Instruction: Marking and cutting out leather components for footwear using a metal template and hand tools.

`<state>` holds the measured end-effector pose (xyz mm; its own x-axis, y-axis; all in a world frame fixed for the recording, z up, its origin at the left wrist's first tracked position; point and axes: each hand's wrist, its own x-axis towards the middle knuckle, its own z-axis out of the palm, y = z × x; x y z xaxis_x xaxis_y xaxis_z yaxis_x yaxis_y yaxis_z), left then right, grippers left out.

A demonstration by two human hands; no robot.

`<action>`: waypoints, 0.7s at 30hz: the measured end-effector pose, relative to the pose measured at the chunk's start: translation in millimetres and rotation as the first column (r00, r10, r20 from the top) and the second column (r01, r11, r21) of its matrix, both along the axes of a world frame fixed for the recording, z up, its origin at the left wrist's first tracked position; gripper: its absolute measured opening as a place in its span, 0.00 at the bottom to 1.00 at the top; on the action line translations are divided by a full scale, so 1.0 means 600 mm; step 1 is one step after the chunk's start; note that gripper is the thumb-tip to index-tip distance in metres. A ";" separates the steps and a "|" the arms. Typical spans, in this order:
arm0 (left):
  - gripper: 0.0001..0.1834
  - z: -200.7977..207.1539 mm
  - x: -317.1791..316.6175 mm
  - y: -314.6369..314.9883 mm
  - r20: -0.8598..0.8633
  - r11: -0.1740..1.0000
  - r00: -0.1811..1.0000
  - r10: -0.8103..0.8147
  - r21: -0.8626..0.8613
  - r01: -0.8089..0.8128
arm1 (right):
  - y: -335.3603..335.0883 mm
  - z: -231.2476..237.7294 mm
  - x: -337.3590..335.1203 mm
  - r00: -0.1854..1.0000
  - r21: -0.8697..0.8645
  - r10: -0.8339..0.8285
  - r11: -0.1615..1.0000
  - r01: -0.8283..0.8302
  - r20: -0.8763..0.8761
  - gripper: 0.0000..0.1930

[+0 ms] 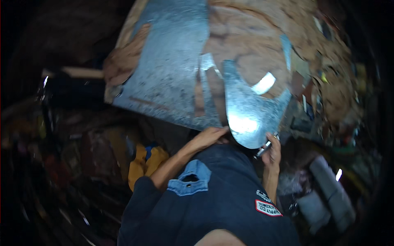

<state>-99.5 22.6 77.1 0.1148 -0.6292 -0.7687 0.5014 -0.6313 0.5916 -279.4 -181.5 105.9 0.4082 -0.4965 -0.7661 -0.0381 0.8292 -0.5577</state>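
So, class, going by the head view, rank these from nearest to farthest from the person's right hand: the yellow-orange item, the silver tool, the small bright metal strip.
1. Silver tool: held in the right hand itself.
2. Small bright metal strip: ahead of the hand, over the brown surface.
3. Yellow-orange item: far over on the person's left.

Curved metal piece (243,110) beside left fingers (221,132), silver tool (264,150) in right fingers (276,144)

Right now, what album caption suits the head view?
Left hand near a rounded metal sheet, right hand gripping a silvery tool.
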 end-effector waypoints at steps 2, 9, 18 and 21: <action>0.32 -0.027 -0.033 -0.016 -0.305 0.945 0.907 0.290 -0.058 -0.322 | -0.002 0.018 0.010 0.997 0.019 0.012 1.000 -0.013 0.082 0.07; 0.28 -0.011 -0.056 -0.021 -0.150 0.978 0.969 0.198 -0.032 -0.205 | -0.008 0.012 0.015 0.975 0.112 -0.054 0.993 0.031 0.215 0.02; 0.20 -0.004 -0.011 -0.019 -0.402 0.852 0.834 0.379 -0.199 -0.484 | 0.011 -0.008 0.000 0.914 0.132 -0.235 0.971 0.202 0.330 0.04; 0.19 0.000 0.030 -0.023 -0.235 0.802 0.859 0.455 -0.310 -0.510 | 0.035 -0.006 -0.009 0.949 0.071 -0.148 0.988 0.134 0.278 0.04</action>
